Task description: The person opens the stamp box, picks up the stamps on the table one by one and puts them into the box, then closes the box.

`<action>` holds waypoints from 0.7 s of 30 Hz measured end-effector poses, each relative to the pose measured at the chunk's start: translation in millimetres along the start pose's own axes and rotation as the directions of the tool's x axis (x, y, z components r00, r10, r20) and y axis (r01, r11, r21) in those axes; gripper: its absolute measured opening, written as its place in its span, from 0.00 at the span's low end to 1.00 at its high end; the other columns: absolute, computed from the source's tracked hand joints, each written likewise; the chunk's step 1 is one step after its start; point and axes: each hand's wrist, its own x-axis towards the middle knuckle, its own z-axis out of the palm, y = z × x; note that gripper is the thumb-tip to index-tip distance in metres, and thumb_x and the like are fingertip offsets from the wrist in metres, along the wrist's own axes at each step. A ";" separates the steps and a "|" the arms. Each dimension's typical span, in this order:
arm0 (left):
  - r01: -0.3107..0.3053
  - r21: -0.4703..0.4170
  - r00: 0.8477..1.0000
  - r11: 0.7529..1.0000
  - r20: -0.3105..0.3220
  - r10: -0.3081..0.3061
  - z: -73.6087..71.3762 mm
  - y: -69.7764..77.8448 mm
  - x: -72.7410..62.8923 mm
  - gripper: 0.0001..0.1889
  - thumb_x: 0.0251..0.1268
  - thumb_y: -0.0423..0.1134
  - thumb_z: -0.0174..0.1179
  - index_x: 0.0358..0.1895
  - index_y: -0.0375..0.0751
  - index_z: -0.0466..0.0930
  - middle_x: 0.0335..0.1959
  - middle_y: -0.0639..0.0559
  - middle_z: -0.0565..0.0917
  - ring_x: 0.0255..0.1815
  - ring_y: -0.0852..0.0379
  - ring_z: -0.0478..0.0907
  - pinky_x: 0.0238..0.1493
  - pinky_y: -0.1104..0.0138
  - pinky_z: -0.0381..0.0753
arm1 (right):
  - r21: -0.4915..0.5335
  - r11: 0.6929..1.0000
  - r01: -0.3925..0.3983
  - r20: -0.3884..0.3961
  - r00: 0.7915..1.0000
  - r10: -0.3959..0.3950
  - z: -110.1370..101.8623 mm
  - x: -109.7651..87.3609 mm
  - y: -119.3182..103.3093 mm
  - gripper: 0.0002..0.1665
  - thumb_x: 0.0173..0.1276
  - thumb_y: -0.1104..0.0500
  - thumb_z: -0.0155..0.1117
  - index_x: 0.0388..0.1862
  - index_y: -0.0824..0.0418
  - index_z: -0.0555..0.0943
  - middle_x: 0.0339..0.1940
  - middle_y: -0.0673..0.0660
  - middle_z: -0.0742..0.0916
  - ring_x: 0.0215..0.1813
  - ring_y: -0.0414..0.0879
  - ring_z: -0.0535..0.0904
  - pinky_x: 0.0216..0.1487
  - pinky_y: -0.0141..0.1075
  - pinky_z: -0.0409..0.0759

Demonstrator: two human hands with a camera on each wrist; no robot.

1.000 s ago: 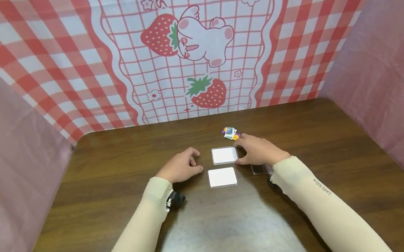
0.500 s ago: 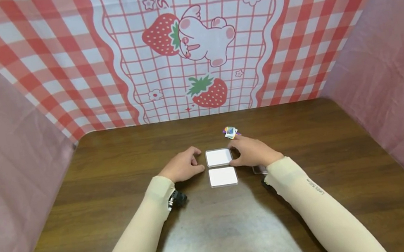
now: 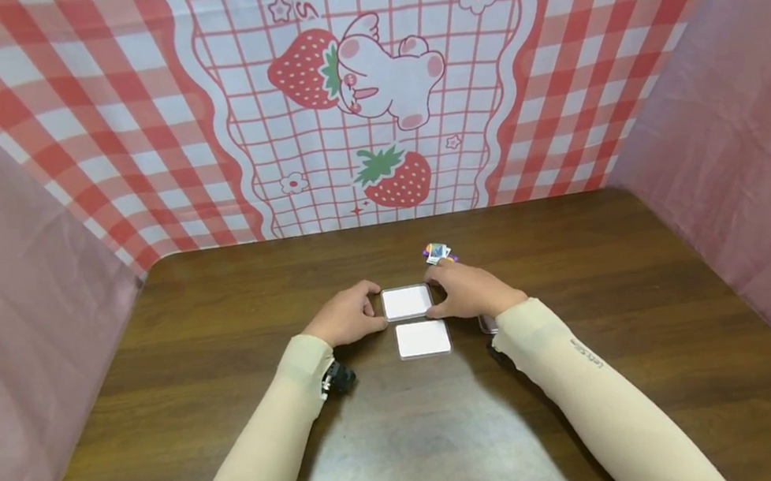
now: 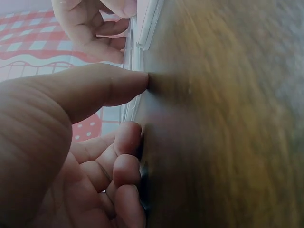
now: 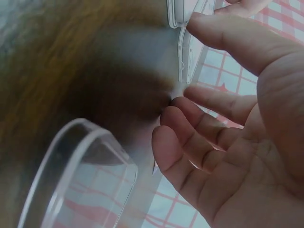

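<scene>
Slid leftward along with the right hand [image 3: 474,291] since a second ago, the upper white case [image 3: 407,302] now lies at mid-frame in the head view, on the desk [image 3: 221,299] just above the lower white case [image 3: 423,338]. Right thumb and forefinger span its right end in a wide grip — whether they squeeze I cannot tell — while the left hand [image 3: 344,316], fingers loosely parted and holding nothing, meets its left edge. At lower left of the right-wrist view stands a clear case [image 5: 102,156].
</scene>
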 end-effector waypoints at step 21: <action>0.031 -0.011 1.000 0.999 -0.002 -0.031 6.1 -0.3 0.9 0.31 0.67 0.49 0.71 0.71 0.49 0.73 0.35 0.51 0.79 0.33 0.55 0.75 0.36 0.62 0.73 | 0.081 0.997 0.015 0.045 0.999 -0.019 4.7 11.1 -1.4 0.39 0.65 0.48 0.77 0.68 0.67 0.76 0.66 0.67 0.77 0.64 0.60 0.74 0.65 0.53 0.75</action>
